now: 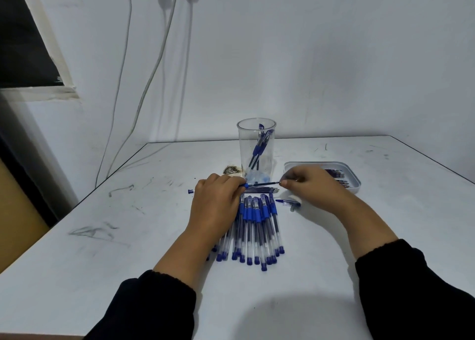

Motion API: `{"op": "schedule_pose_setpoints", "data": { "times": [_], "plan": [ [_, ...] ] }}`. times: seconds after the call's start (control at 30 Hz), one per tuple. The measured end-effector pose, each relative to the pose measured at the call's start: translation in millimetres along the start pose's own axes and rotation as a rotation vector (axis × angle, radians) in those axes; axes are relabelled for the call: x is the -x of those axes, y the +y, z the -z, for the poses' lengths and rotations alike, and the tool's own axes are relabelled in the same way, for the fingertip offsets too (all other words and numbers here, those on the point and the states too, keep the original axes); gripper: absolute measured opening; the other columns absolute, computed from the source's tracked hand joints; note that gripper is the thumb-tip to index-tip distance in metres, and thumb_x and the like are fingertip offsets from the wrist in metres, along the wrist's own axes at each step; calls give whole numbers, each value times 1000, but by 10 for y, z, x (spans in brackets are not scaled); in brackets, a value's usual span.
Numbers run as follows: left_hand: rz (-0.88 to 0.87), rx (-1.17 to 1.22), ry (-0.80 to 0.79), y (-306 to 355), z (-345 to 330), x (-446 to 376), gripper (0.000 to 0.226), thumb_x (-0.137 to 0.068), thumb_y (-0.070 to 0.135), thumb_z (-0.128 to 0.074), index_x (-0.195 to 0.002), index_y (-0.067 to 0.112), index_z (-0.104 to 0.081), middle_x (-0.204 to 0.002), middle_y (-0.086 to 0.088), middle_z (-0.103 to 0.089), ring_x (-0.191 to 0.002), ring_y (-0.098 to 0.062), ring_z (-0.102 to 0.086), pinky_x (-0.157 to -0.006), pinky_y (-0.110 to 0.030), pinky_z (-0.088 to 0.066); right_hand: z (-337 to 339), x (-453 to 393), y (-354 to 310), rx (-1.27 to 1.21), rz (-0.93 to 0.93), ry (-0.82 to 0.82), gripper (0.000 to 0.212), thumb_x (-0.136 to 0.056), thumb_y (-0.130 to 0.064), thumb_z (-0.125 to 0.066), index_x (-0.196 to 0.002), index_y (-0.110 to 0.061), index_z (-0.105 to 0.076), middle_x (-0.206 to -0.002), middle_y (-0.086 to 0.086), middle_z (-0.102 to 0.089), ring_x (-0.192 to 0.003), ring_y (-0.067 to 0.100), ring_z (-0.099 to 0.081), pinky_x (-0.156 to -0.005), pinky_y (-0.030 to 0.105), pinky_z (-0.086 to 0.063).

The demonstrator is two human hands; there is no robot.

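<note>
Both hands are at mid-table now, joined by one thin dark refill (262,184). It is held level just above the table (128,262), in front of the cup (246,144). The left hand (216,201) has its fingers curled round the refill's blue end. The right hand (308,185) pinches the slim metal tip between thumb and fingertip.

Just beneath lie the loose refills (264,191), a few more slender rods side by side on the white, scuffed, ink-marked top. Nearer the person sits a fan of pens (257,226). They have clear plastic barrels, blue rubbery grips and blue end plugs, and the left wrist covers part of them.

The cup is tall, clear and round, standing upright with a few capped pens leaning inside. To the right there's a shallow white tray (357,185) with rounded corners, more pen parts in it, just behind the right hand. A clear-and-blue cap (289,203) lies alone beside the fan. Black knit sleeves cover both forearms.
</note>
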State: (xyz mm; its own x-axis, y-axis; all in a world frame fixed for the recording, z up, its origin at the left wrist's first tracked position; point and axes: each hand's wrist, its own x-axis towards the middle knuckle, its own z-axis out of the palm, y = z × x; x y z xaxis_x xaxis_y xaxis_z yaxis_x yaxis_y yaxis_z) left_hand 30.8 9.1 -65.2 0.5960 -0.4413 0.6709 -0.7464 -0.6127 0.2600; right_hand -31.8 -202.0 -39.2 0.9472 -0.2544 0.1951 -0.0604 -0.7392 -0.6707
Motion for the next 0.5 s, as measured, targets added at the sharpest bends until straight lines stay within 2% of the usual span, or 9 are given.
{"op": "schedule_pose_setpoints", "data": {
  "times": [0.07, 0.17, 0.23, 0.4, 0.5],
  "plan": [
    [-15, 3, -3, 5, -1, 7, 16, -91, 19, -61, -105, 18, -69, -96, 2, -70, -89, -24, -58, -82, -37, -36, -54, 10, -47, 17, 6, -26, 15, -92, -39, -57, -86, -32, -69, -89, -15, -64, -83, 10, -63, -82, 34, -50],
    [-30, 23, -21, 28, 4, 10, 18, -91, 20, -60, -107, 17, -68, -100, 1, -70, -93, -23, -57, -84, -37, -37, -134, 17, -108, 20, -8, -23, 27, -92, -41, -52, -77, -27, -69, -73, -6, -62, -64, 11, -58, -64, 29, -44],
    [-60, 30, -26, 44, -1, 15, 18, -91, 20, -60, -107, 17, -68, -99, 1, -70, -92, -22, -58, -83, -39, -38, -167, 29, -150, 39, -10, -26, 31, -93, -41, -51, -72, -25, -68, -69, -2, -62, -58, 13, -55, -57, 28, -38],
    [-114, 17, -30, 59, -21, 32, 18, -91, 22, -59, -105, 18, -68, -93, 2, -70, -86, -22, -59, -77, -38, -41, -213, 65, -238, -3, 18, -74, 36, -95, -39, -51, -68, -23, -68, -67, -2, -57, -59, 12, -51, -62, 31, -43],
    [-109, 8, -34, 53, -22, 31, 17, -91, 21, -61, -106, 19, -68, -95, 2, -70, -88, -22, -58, -78, -37, -40, -174, 88, -248, -64, 14, -100, 33, -97, -41, -50, -81, -22, -72, -82, -4, -66, -72, 11, -59, -63, 27, -43]
  ]
}}
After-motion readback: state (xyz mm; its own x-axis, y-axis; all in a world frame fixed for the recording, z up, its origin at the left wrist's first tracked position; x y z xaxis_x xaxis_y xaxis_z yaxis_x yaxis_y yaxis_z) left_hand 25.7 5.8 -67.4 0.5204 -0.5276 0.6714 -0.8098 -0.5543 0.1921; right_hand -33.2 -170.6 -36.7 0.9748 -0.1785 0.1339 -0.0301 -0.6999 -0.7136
